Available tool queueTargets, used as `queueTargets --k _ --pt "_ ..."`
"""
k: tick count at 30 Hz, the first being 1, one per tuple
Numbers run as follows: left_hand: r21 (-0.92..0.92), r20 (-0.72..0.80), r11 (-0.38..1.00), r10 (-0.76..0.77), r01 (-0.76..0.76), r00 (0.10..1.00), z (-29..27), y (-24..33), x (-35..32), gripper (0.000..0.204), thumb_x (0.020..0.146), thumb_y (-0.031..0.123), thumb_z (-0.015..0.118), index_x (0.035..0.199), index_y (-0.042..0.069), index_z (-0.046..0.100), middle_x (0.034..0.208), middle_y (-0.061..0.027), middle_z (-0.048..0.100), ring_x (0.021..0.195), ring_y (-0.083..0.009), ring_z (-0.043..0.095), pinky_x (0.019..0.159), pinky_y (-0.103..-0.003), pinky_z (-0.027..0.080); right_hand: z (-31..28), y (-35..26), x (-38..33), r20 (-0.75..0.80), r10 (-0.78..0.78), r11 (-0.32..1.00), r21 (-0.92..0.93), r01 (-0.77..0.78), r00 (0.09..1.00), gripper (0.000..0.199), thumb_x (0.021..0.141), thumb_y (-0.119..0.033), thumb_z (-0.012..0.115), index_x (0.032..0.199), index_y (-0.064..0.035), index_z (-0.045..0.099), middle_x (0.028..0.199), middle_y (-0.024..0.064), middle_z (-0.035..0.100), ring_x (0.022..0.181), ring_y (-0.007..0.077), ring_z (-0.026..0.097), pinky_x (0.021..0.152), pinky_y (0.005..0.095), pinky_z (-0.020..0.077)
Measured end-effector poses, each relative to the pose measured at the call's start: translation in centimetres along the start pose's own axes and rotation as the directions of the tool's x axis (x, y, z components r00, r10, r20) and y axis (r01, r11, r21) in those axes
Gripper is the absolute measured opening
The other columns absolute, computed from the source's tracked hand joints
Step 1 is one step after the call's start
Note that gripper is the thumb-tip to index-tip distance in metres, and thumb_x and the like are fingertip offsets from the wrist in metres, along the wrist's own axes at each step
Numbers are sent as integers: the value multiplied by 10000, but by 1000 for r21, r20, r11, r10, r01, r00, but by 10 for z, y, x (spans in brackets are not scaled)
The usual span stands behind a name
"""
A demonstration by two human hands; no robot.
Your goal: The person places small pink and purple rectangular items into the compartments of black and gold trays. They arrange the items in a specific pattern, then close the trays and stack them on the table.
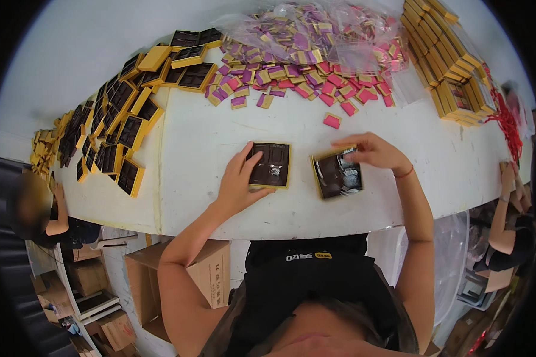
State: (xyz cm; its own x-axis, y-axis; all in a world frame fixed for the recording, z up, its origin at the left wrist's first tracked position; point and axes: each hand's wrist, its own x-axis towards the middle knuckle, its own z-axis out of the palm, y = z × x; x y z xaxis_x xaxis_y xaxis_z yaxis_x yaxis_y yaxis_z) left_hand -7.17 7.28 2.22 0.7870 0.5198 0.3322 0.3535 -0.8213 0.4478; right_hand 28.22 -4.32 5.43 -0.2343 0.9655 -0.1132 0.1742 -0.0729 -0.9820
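My left hand [237, 177] is closed round the left side of a shallow gold-edged box with a dark brown compartmented insert [270, 172], thumb at its near edge and fingers over its far left corner. The box lies flat on the white table and its compartments look unfilled. Just right of it is a second such box [338, 177], slightly turned, shiny across its insert. My right hand [376, 152] grips this one by its far right edge, fingers curled over the rim. A small gap separates the boxes.
Small pink, purple and gold wrapped pieces [304, 77] heap at the back under clear plastic bags [363, 30]. Piled dark-lined gold boxes [122, 98] stand at left, stacked gold boxes [446, 59] at back right beside red cords [506, 119]. Other people work at both sides.
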Motion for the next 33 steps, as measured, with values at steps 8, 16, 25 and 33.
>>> queueTargets --k 8,16,25,33 --pt "-205 182 970 -91 129 979 9 19 45 664 657 414 865 1067 19 522 1465 -190 369 1239 -362 466 956 -413 466 -3 19 -1 -446 84 983 -112 -148 891 246 842 -139 726 1050 -11 694 857 23 656 712 62 544 657 236 459" --pt "55 208 991 105 -118 972 -18 55 43 803 592 478 878 1174 41 538 1507 -205 339 1285 -415 426 1062 -524 336 8 26 -7 -606 -25 957 -245 -157 795 247 823 -148 768 944 -1 611 859 63 631 740 113 610 686 260 502" --pt "-1 349 970 228 -243 909 8 26 58 703 681 -19 608 1357 162 538 1530 -186 320 1406 -429 286 1168 -556 181 9 51 7 -697 -135 958 -273 -87 705 277 781 -273 787 838 -27 672 719 93 665 675 181 648 622 327 515" --pt "418 -135 904 158 -88 978 -8 -155 154 687 918 391 647 1427 -9 418 1434 -221 459 1350 -439 363 1139 -499 247 -13 63 -3 -693 -159 979 -204 20 703 413 827 -416 753 926 -22 678 799 93 694 741 165 672 676 304 533"
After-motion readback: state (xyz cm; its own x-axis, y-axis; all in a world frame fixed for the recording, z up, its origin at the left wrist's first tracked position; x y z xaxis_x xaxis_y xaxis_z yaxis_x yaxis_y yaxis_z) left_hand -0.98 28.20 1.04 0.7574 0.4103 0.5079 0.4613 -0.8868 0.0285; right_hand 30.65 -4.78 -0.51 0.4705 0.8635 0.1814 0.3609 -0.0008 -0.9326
